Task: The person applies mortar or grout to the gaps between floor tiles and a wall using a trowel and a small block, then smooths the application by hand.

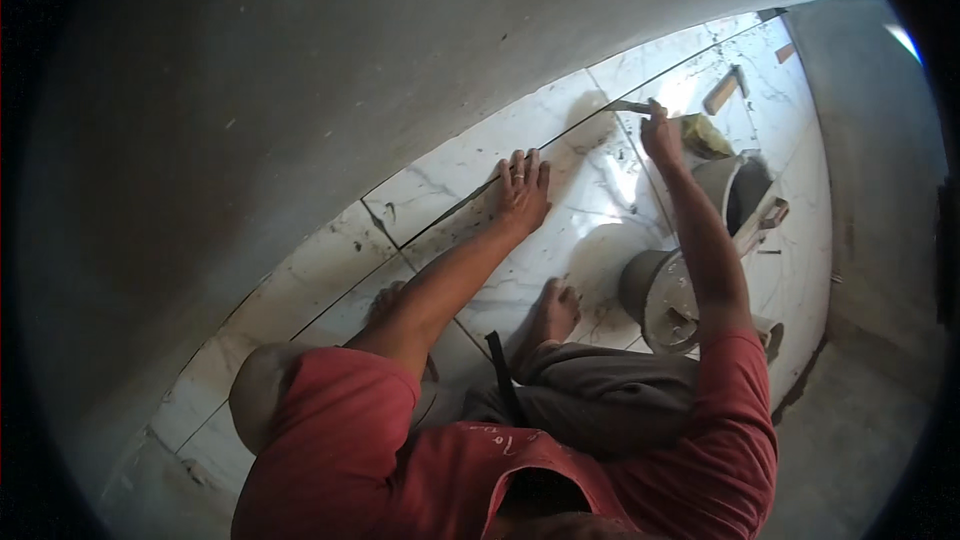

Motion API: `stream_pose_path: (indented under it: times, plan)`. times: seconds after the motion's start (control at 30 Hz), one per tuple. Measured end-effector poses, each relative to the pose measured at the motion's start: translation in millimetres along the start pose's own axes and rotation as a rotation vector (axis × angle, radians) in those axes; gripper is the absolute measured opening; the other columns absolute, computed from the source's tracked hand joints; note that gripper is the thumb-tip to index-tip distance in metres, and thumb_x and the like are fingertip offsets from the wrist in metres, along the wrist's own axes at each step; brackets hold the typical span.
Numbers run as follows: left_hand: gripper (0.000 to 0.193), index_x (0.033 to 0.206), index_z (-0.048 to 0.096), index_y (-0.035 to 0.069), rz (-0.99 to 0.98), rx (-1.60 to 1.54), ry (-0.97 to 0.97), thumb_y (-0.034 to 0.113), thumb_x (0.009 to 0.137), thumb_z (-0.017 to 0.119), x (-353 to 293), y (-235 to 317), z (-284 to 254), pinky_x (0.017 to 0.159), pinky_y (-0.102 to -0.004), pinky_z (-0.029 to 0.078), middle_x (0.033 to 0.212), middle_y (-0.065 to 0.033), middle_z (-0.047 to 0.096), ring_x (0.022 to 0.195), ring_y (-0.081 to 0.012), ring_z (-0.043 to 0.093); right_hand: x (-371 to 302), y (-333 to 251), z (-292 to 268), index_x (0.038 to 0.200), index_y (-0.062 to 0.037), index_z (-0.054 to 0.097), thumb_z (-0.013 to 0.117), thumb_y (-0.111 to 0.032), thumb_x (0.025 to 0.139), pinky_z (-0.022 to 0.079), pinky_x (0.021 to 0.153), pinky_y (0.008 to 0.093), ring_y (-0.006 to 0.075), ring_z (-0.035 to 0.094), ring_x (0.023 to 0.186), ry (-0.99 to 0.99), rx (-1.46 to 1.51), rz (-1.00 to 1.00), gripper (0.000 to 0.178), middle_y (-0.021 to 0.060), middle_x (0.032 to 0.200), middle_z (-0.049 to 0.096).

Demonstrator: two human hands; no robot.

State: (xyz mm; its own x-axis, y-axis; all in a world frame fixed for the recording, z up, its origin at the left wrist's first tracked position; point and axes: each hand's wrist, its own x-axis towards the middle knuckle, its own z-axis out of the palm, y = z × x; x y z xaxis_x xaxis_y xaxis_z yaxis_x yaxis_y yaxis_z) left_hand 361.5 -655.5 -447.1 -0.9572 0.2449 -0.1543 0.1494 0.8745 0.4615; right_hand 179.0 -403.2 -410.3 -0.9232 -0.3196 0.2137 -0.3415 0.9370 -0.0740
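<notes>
White marbled floor tiles (590,195) lie in front of me, with dark joints between them. My left hand (522,195) rests flat on a tile with its fingers spread. Its fingertips reach the long joint (470,202), which is partly smeared with dark grey paste. Farther to the right, my right hand (660,135) is closed round a small flat-bladed tool (628,106). The blade points left, at or just above the same joint; I cannot tell whether it touches.
A grey wall (300,60) runs along the tiles' far left. On the right stand two buckets (718,180) (655,285), with a yellowish crumpled bundle (706,137) beyond. Past it lies a tool with a wooden part (722,90). My bare foot (557,312) is on the tiles.
</notes>
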Motion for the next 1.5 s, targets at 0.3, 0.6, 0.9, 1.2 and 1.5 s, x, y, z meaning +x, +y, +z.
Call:
stream_pose_path:
  times: [0.3,0.6,0.9,1.2,1.5]
  plan:
    - [0.081,0.139,0.022,-0.005,-0.094,0.114,-0.019,0.040,0.082,0.058,-30,-3,18,0.109,-0.0547,0.008,0.147,-0.0253,0.014,0.137,-0.0419,0.011,21,-33,-41,0.082,-0.0094,0.065,0.044,-0.022,0.089,0.052,0.063,0.0450,0.0319,0.066,0.070,-0.251,-0.365,-0.097,0.026,0.0141,0.077,0.066]
    - [0.077,0.133,0.032,-0.008,-0.033,0.155,-0.018,0.037,0.077,0.062,-64,-19,-6,0.109,-0.0511,0.016,0.142,-0.0258,0.026,0.132,-0.0393,0.026,27,-40,-54,0.087,-0.0119,0.064,0.048,-0.017,0.086,0.043,0.076,0.0397,0.0220,0.054,0.093,-0.255,-0.588,-0.285,0.017,0.0065,0.097,0.054]
    - [0.061,0.138,0.029,-0.001,0.134,0.349,-0.470,0.012,0.082,0.050,-160,-158,-114,0.111,-0.0461,0.016,0.146,-0.0233,0.018,0.136,-0.0357,0.019,24,-7,-46,0.099,-0.0072,0.053,0.045,-0.009,0.087,0.050,0.065,0.0466,0.0347,0.062,0.077,-0.373,-0.277,-0.263,0.014,0.0171,0.086,0.060]
    - [0.072,0.143,0.022,0.008,-0.016,0.303,-0.569,0.035,0.086,0.055,-199,-146,-96,0.111,-0.0482,0.012,0.150,-0.0203,0.009,0.138,-0.0326,0.016,-3,4,-25,0.095,-0.0089,0.046,0.064,-0.012,0.074,0.047,0.063,0.0459,0.0407,0.061,0.077,-0.399,0.139,-0.144,0.028,0.0231,0.081,0.061]
    - [0.074,0.144,0.020,0.008,0.101,0.424,-0.534,0.042,0.086,0.053,-208,-156,-95,0.111,-0.0488,0.011,0.150,-0.0183,0.009,0.138,-0.0290,0.016,3,-10,-40,0.123,-0.0079,0.051,0.063,-0.009,0.074,0.050,0.070,0.0385,0.0301,0.064,0.080,-0.545,0.260,-0.343,0.050,0.0181,0.098,0.064]
